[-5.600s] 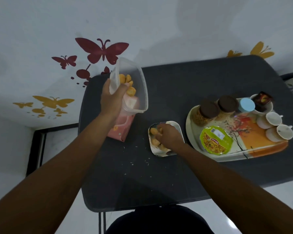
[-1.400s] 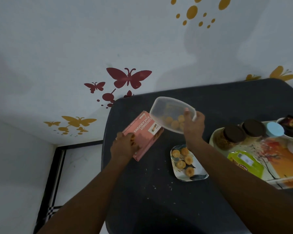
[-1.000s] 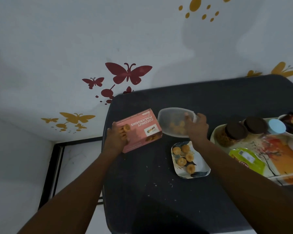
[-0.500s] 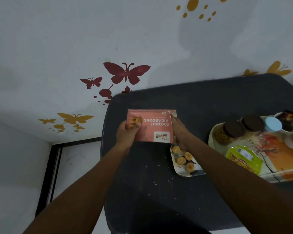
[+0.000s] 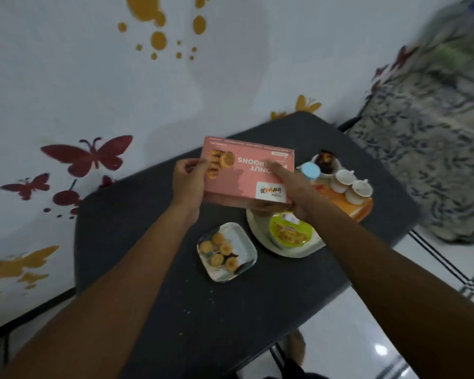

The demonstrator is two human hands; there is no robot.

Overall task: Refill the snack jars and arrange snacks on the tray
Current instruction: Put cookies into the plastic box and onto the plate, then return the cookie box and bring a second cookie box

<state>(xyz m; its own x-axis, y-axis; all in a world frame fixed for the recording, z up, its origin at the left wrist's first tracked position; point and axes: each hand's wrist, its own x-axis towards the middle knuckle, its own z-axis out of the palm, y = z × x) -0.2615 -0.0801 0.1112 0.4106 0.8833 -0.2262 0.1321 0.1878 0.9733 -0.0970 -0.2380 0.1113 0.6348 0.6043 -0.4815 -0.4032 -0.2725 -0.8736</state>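
I hold a pink coconut macaroons box [image 5: 244, 176] up above the dark table [image 5: 148, 269] with both hands. My left hand [image 5: 188, 181] grips its left end, thumb on the front. My right hand [image 5: 293, 192] grips its right end, one finger laid across the printed face. Below the box a small square plate [image 5: 245, 243] carries several round golden macaroons [image 5: 219, 251]. The patterned tray [image 5: 364, 212] lies to the right, partly hidden by the box and my right hand. The clear tub is out of sight.
On the tray sit a green-lidded snack cup [image 5: 290, 233], a light blue lid [image 5: 311, 170], a white bowl with a dark wrapper [image 5: 326, 161] and two small white cups [image 5: 352, 184]. A patterned cloth [image 5: 427, 151] lies right of the table. Crumbs dot the tabletop.
The box has risen off the table and shifted right, in front of the tray's jars. My head has turned right, bringing the cloth and floor into view.
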